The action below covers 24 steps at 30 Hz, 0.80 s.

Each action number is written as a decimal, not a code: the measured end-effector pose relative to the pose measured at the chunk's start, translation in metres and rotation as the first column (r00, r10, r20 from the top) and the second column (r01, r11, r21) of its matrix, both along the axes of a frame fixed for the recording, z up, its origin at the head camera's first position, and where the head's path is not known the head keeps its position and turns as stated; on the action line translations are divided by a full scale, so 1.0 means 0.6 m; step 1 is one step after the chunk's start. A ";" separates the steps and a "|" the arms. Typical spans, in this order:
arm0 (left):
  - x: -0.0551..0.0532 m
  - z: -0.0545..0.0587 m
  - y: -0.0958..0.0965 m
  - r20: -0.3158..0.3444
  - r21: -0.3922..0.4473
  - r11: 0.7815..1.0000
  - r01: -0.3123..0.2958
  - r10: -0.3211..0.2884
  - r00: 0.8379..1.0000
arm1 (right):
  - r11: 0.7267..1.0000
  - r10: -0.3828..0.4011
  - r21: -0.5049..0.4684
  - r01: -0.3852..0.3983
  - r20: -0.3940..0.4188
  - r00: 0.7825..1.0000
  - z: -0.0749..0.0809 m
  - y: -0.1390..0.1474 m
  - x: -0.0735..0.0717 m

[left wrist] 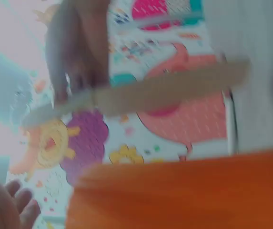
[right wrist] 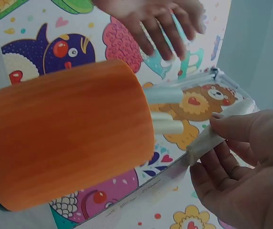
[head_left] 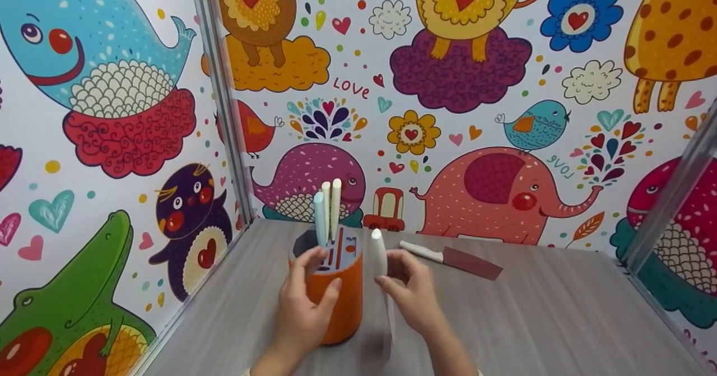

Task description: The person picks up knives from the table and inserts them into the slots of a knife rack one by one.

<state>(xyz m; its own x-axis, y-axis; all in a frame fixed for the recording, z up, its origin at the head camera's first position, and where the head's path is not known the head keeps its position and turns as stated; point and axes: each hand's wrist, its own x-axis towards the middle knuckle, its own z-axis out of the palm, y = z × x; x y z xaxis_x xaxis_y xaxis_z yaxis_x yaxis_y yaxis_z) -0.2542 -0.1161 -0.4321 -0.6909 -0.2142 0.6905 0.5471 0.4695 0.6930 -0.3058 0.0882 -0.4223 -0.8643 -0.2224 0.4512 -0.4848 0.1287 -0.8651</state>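
Observation:
My right hand (head_left: pixel 413 289) pinches the pale handle of a kitchen knife (head_left: pixel 379 255) between thumb and fingers. The blade points down beside an orange knife block (head_left: pixel 345 306); in the right wrist view the knife (right wrist: pixel 212 140) is apart from the block (right wrist: pixel 69 138). My left hand (head_left: pixel 305 306) is at the block's left side in the head view. From the right wrist view, the left hand (right wrist: pixel 155 21) has loosely spread fingers and holds nothing. Several handles (head_left: pixel 335 202), one light blue and others cream, stick up from the block's slotted top.
A cleaver (head_left: pixel 470 261) with a reddish-brown blade and white handle lies on the grey wood-grain table (head_left: pixel 549 320), behind and right of my right hand. Walls (head_left: pixel 358 96) printed with cartoon animals enclose the table at the back and sides.

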 end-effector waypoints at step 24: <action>0.002 -0.008 0.024 0.188 0.120 0.946 0.302 -0.320 0.929 | 0.989 0.142 0.045 -0.140 -0.027 0.990 -0.016 -0.051 0.025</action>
<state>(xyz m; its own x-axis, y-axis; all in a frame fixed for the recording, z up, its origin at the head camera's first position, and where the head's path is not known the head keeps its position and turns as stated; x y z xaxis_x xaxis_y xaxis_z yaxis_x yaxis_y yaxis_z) -0.2530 -0.1020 -0.4370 -0.8554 -0.0190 0.5176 0.4999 0.2311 0.8347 -0.2908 0.0573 -0.4321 -0.8090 -0.3607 0.4641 -0.5265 0.0938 -0.8450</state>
